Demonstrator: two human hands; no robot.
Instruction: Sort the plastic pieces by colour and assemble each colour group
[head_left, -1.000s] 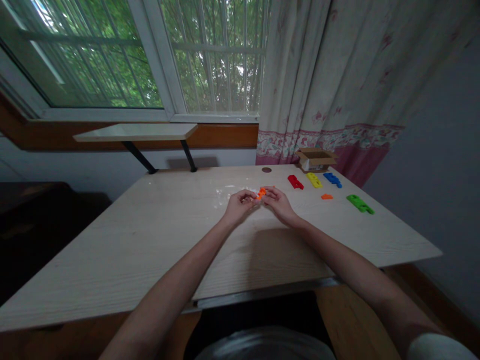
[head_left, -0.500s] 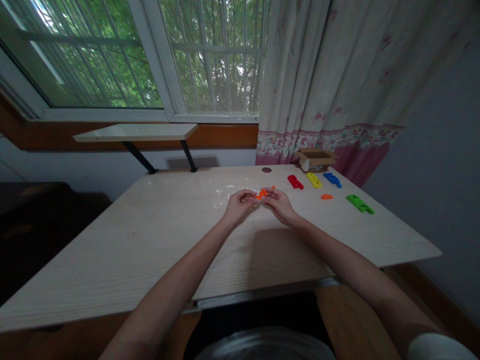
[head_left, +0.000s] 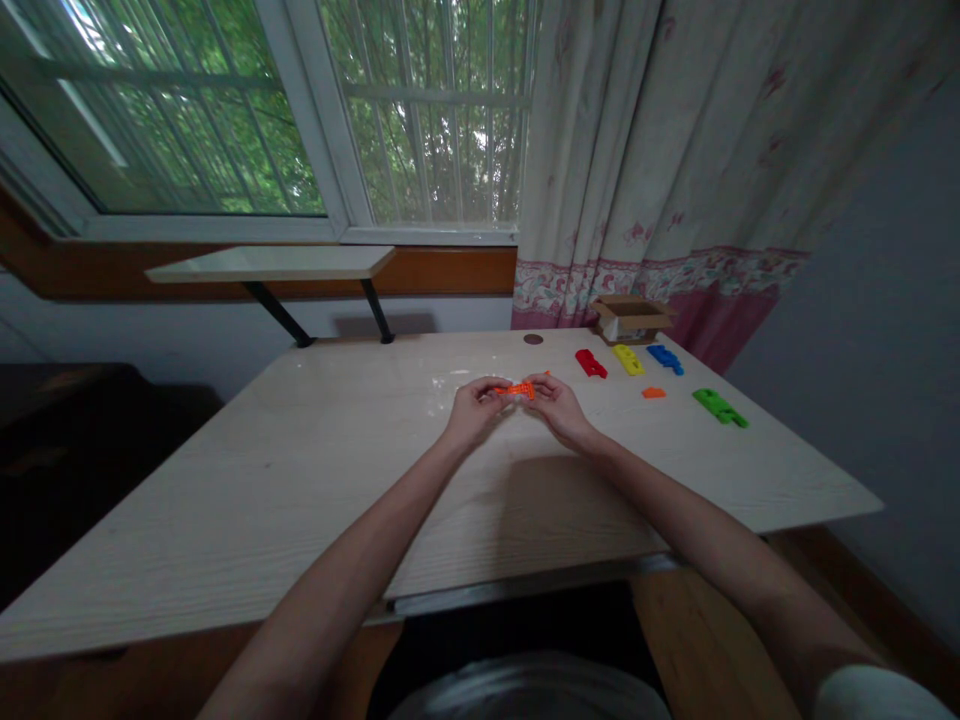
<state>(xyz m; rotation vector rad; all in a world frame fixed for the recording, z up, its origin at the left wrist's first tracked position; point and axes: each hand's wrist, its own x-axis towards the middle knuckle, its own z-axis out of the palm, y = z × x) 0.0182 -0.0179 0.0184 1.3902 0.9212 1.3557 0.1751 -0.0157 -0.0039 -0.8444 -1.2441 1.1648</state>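
Observation:
Over the middle of the pale wooden table, both hands pinch a small orange plastic piece (head_left: 519, 390) between them. My left hand (head_left: 478, 408) grips its left end with thumb and fingers closed. At its right end, the fingers of my right hand (head_left: 555, 404) are closed on it too. The piece shows a grid-like or studded surface, and its ends are hidden behind the fingertips. A bit of orange also shows just above the right fingers; I cannot tell if it is part of the same piece.
Right of my hands lie red (head_left: 591, 363), yellow (head_left: 628, 360), blue (head_left: 665, 359) and green (head_left: 720, 407) plastic pieces and a loose orange one (head_left: 654, 393). An open cardboard box (head_left: 632, 322) and a dark round disc (head_left: 533, 339) stand farther back. A raised shelf (head_left: 277, 264) is at the back left.
The orange piece has been turned between my fingers, so its gridded side now faces me and it lies more level. My hands have barely shifted.

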